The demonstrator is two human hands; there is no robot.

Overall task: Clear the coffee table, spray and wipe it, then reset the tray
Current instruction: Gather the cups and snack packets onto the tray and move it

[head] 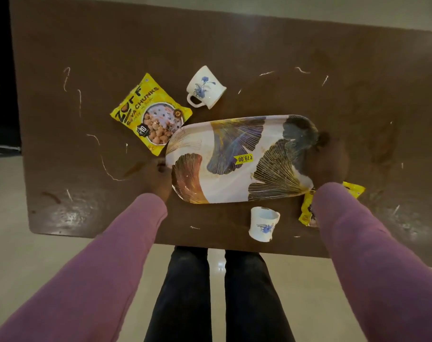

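Observation:
A long oval tray [237, 178] with a gold and blue leaf print and a yellow price sticker lies across the middle of the brown coffee table [234, 45]. My left hand [160, 176] grips its left end and my right hand [333, 159] holds its right end. The tray carries nothing. A white cup with a blue flower [205, 87] lies on its side behind the tray. A second matching cup [263, 224] is tipped over near the front edge. A yellow soya chunks packet [150, 114] lies at the tray's left.
Another yellow packet [307, 211] lies at the front right, partly under my right sleeve. White scraps [108, 169] and smears are scattered over the tabletop. My legs stand against the table's front edge on a pale tiled floor [62, 262].

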